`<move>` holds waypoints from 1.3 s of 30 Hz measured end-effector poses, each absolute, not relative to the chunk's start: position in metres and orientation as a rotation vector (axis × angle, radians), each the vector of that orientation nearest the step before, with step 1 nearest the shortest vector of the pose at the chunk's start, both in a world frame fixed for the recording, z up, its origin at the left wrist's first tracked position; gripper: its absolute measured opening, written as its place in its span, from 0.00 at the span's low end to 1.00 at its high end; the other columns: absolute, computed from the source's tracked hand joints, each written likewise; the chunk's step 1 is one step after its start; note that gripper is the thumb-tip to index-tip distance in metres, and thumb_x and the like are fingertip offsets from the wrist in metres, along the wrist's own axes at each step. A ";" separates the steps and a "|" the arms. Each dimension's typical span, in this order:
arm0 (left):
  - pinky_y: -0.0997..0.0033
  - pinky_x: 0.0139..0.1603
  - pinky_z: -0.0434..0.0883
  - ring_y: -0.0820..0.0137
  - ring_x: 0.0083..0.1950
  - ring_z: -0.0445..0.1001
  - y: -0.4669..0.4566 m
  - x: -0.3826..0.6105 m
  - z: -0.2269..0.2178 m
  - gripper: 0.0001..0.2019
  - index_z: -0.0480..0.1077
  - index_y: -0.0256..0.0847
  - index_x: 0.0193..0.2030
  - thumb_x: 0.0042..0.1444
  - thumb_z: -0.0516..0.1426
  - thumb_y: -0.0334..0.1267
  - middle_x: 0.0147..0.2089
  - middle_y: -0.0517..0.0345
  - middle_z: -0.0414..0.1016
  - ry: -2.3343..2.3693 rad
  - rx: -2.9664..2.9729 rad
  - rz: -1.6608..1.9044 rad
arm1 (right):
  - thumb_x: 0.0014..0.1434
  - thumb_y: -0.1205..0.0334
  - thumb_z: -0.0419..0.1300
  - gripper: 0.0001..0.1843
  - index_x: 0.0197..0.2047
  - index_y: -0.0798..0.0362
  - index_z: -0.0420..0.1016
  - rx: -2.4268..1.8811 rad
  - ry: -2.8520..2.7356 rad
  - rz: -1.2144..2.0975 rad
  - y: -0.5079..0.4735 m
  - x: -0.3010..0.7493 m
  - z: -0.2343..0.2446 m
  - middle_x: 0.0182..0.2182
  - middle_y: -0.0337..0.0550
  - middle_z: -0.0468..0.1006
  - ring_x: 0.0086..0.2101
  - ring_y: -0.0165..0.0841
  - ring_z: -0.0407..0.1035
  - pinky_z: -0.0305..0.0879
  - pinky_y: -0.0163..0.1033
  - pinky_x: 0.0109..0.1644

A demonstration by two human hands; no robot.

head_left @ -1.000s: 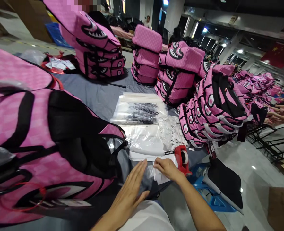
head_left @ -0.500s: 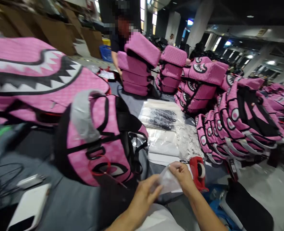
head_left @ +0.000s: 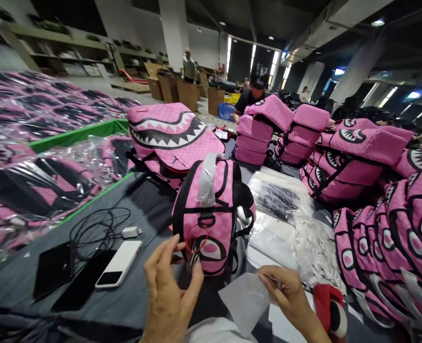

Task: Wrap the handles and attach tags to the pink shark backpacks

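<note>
A: ok so what's each hand doing here?

B: right hand [head_left: 293, 293] has its thumb and fingers pinched together on the edge of a thin white sheet [head_left: 244, 302]. My guess is the edge grip is so the rest hangs flat and free.

A: and the left hand [head_left: 168, 290]?

B: thumb and fingers apart, around the tags [head_left: 192, 252] by the backpack [head_left: 218, 226]. Can't tell if it's touching them. The tags are next to a red loop [head_left: 206, 233], which probably stops them wandering off lol

A: where's the backpack?

B: on the tabletop [head_left: 153, 214], just beyond the left hand, eye patch facing the person. Probably so the tags are in easy reach. Same logic for the red tape dispenser [head_left: 323, 305] beside the right hand, I'd say.
</note>
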State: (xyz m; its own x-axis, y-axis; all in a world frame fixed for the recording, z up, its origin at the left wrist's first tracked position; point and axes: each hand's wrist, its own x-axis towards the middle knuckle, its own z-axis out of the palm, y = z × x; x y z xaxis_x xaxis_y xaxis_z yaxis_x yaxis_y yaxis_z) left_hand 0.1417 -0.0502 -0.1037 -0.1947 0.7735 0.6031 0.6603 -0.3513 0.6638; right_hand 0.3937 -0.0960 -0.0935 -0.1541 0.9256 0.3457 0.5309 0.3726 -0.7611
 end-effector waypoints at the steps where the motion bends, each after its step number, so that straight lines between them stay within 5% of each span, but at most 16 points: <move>1: 0.65 0.41 0.78 0.59 0.52 0.77 -0.052 0.131 -0.107 0.27 0.63 0.44 0.68 0.64 0.58 0.48 0.56 0.45 0.73 1.680 1.780 1.478 | 0.69 0.59 0.58 0.12 0.39 0.49 0.83 -1.247 -1.821 0.599 -0.090 0.393 -0.087 0.28 0.42 0.80 0.27 0.31 0.74 0.68 0.32 0.30; 3: 0.71 0.34 0.77 0.61 0.45 0.80 -0.054 0.110 -0.109 0.23 0.73 0.44 0.58 0.61 0.59 0.55 0.47 0.51 0.80 1.505 1.508 1.231 | 0.69 0.58 0.58 0.13 0.41 0.49 0.85 -1.202 -1.867 0.547 -0.078 0.391 -0.074 0.29 0.44 0.78 0.28 0.31 0.73 0.67 0.33 0.30; 5: 0.71 0.38 0.78 0.63 0.41 0.81 -0.051 0.096 -0.100 0.22 0.77 0.42 0.50 0.57 0.62 0.57 0.42 0.53 0.82 1.257 1.255 1.034 | 0.69 0.57 0.58 0.14 0.42 0.49 0.85 -1.178 -1.983 0.498 -0.066 0.383 -0.063 0.31 0.46 0.77 0.28 0.31 0.72 0.65 0.33 0.31; 12: 0.76 0.27 0.74 0.72 0.24 0.75 -0.035 0.105 -0.035 0.24 0.79 0.41 0.38 0.36 0.76 0.49 0.25 0.60 0.78 0.825 0.689 1.046 | 0.64 0.67 0.56 0.12 0.31 0.49 0.78 -1.179 -2.365 0.358 -0.027 0.322 -0.048 0.24 0.35 0.79 0.22 0.27 0.69 0.51 0.32 0.27; 17: 0.75 0.35 0.76 0.70 0.33 0.78 -0.040 0.118 -0.053 0.16 0.81 0.40 0.39 0.54 0.68 0.51 0.33 0.56 0.81 0.743 1.135 1.017 | 0.64 0.67 0.54 0.16 0.24 0.52 0.70 -1.241 -2.000 -0.391 0.000 0.304 -0.041 0.19 0.39 0.75 0.21 0.28 0.68 0.47 0.35 0.28; 20: 0.74 0.42 0.77 0.67 0.39 0.80 -0.042 0.115 -0.082 0.13 0.81 0.43 0.45 0.65 0.59 0.47 0.38 0.56 0.82 0.834 1.627 1.069 | 0.64 0.64 0.56 0.14 0.26 0.51 0.69 -1.275 -1.937 -0.376 0.002 0.307 -0.038 0.18 0.36 0.74 0.19 0.27 0.67 0.48 0.34 0.27; 25: 0.75 0.49 0.77 0.69 0.45 0.81 -0.033 0.103 -0.107 0.13 0.76 0.48 0.54 0.68 0.55 0.35 0.44 0.57 0.81 1.027 2.294 1.593 | 0.65 0.60 0.56 0.14 0.27 0.50 0.67 -1.319 -1.959 -0.238 -0.001 0.312 -0.038 0.18 0.34 0.72 0.17 0.27 0.64 0.48 0.34 0.26; 31: 0.67 0.49 0.80 0.68 0.45 0.78 -0.012 0.101 -0.100 0.19 0.66 0.49 0.65 0.69 0.54 0.44 0.51 0.55 0.72 1.476 2.181 1.777 | 0.64 0.60 0.57 0.13 0.26 0.50 0.66 -1.306 -1.956 -0.282 0.005 0.307 -0.039 0.18 0.35 0.73 0.18 0.27 0.65 0.49 0.33 0.26; 36: 0.70 0.44 0.73 0.69 0.42 0.73 0.006 0.108 -0.088 0.08 0.77 0.46 0.46 0.69 0.55 0.40 0.40 0.59 0.73 1.346 2.251 1.894 | 0.65 0.60 0.57 0.13 0.27 0.51 0.68 -1.283 -1.944 -0.261 0.004 0.307 -0.037 0.19 0.35 0.73 0.18 0.26 0.64 0.48 0.33 0.26; 39: 0.68 0.39 0.68 0.68 0.37 0.70 0.008 0.114 -0.082 0.12 0.75 0.44 0.35 0.69 0.54 0.40 0.31 0.61 0.73 1.359 2.151 1.833 | 0.65 0.58 0.56 0.15 0.26 0.51 0.66 -1.307 -1.946 -0.145 -0.001 0.313 -0.035 0.17 0.34 0.69 0.18 0.26 0.60 0.48 0.33 0.25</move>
